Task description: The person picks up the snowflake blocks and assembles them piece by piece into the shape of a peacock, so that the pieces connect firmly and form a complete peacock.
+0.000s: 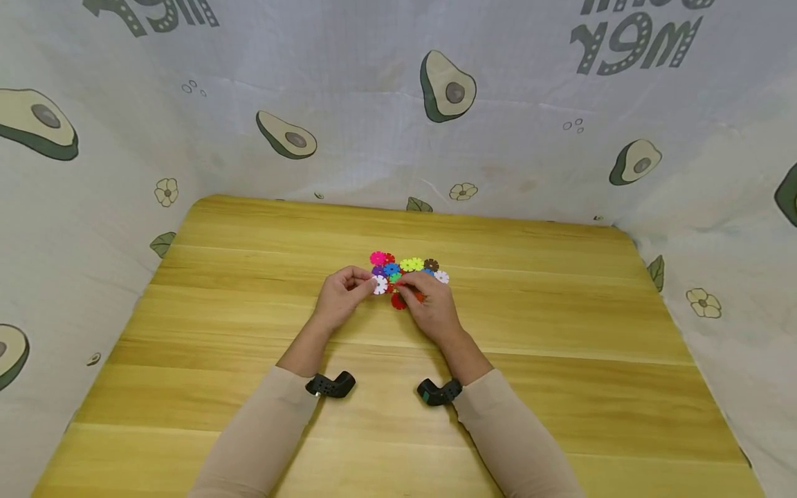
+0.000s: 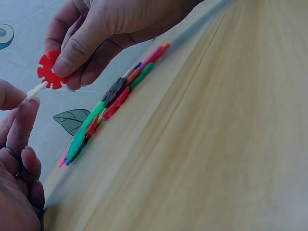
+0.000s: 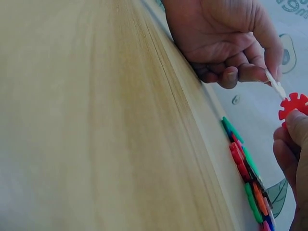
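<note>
My left hand (image 1: 337,296) pinches a white notched plastic disc (image 1: 379,285) between thumb and fingertips. My right hand (image 1: 432,306) holds a red notched disc (image 2: 46,72) by its edge, thumb on its flat face. In both wrist views the white disc is seen edge-on, its rim meeting a notch of the red disc (image 3: 291,103). The two discs are held above the table, over a low spread of several coloured discs (image 2: 77,142). In the head view my right hand hides some of that spread.
The coloured discs, among them a pink one (image 1: 377,258), yellow ones (image 1: 411,264) and a brown one (image 1: 431,265), lie flat and overlapping on the wooden table (image 1: 535,394). Behind the table hangs a pale cloth (image 1: 361,76) printed with avocados.
</note>
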A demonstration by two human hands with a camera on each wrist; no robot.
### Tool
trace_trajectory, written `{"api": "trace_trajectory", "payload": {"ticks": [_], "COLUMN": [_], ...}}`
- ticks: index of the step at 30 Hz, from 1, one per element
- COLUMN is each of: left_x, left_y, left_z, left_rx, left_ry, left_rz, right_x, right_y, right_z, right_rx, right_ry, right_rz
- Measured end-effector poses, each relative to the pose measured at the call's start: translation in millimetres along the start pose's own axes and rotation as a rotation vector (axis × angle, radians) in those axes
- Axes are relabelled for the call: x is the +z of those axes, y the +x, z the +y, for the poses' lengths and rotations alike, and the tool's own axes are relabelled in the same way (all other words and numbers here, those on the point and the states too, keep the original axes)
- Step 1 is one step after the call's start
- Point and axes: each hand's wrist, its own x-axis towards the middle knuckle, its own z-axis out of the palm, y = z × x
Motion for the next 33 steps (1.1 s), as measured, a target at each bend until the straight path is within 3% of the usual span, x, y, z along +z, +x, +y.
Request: {"api": "trace_trajectory", "payload": {"ticks": [8, 29, 33], "left_x": [-3.0, 2.8, 4.0], "left_y": [1.3, 1.1, 0.5], "left_z": [1.6, -1.5, -2.4], "left_rx": [-0.029, 0.002, 0.013], "left_ry": [-0.085, 0.038, 0.045], "left_rz": [0.039, -0.04, -0.032], "right_x": [0.6, 0.1, 0.3], "right_y": [0.9, 1.7, 2.1], "right_z": [-0.8, -1.2, -1.7], "right_rx": [-0.01, -0.059, -0.011], "right_ry": [-0.019, -0.017, -0.02], "right_rz": [0.02, 0.003, -0.002]}}
